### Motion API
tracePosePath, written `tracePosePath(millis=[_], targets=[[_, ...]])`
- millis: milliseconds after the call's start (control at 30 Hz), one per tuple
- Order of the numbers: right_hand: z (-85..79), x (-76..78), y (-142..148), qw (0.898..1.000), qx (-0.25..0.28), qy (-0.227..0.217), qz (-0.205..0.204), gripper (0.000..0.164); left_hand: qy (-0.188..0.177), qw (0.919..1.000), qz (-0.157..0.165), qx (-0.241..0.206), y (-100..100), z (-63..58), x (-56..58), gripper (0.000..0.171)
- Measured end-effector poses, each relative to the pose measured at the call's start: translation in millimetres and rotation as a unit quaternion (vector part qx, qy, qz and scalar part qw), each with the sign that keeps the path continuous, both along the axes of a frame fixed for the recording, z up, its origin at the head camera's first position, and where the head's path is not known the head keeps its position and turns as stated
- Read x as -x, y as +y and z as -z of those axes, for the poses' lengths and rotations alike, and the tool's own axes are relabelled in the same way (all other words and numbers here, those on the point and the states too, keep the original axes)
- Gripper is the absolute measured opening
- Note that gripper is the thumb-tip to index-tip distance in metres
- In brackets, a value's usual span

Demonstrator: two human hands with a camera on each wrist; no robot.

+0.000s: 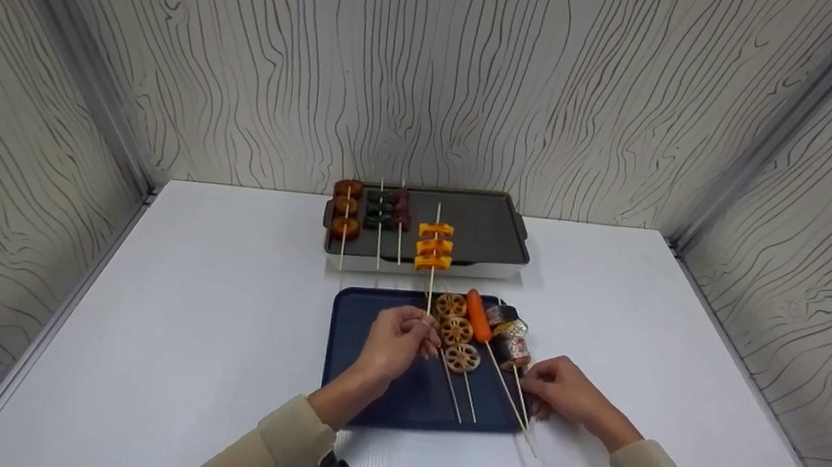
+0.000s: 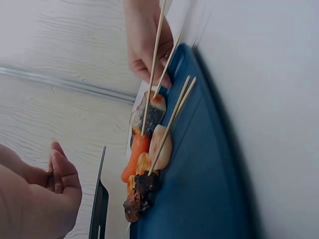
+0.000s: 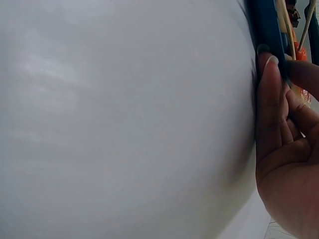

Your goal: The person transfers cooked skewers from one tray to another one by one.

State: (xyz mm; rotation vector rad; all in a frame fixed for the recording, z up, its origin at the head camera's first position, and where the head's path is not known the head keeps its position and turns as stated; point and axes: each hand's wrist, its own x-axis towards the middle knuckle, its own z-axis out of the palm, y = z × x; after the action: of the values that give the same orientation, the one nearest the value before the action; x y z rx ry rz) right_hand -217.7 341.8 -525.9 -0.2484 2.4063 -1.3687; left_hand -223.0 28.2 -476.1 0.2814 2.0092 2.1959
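Observation:
My left hand (image 1: 395, 341) pinches the stick of a skewer with yellow-orange pieces (image 1: 434, 247), its food end over the front of the grill pan (image 1: 473, 227). Between thumb and fingers, my right hand (image 1: 568, 393) grips the right edge of the blue tray (image 1: 355, 326); the right wrist view shows this rim (image 3: 267, 30) closely. On the tray lie a lotus root skewer (image 1: 456, 330), an orange-red sausage-like skewer (image 1: 479, 316) and a skewer of dark-skinned chunks (image 1: 511, 346). The left wrist view also shows a skewer of dark brown pieces (image 2: 142, 194).
On the grill pan's left side lie a skewer of round brown slices (image 1: 346, 209), a dark green skewer (image 1: 380, 208) and a dark red skewer (image 1: 401, 210). Wood-patterned panels (image 1: 430, 77) enclose the white table (image 1: 214, 306) at the back and sides.

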Motion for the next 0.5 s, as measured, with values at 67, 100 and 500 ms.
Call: tracePosePath(millis=[67,100,500], targets=[[0.7,-0.5,0,1.0,0.001,-0.001,0.002,0.016,-0.004,1.0,0.006,-0.003,-2,1.8,-10.3,0.018],[1.1,-0.7,0,1.0,0.002,-0.001,0.003,0.016,-0.005,0.9999,0.008,-0.002,-3,3.2,-15.4,0.017],[3.1,1.0,1,1.0,0.008,0.003,0.001,0.016,-0.02,0.9986,0.016,0.046,-22,32.7,-59.6,0.016]])
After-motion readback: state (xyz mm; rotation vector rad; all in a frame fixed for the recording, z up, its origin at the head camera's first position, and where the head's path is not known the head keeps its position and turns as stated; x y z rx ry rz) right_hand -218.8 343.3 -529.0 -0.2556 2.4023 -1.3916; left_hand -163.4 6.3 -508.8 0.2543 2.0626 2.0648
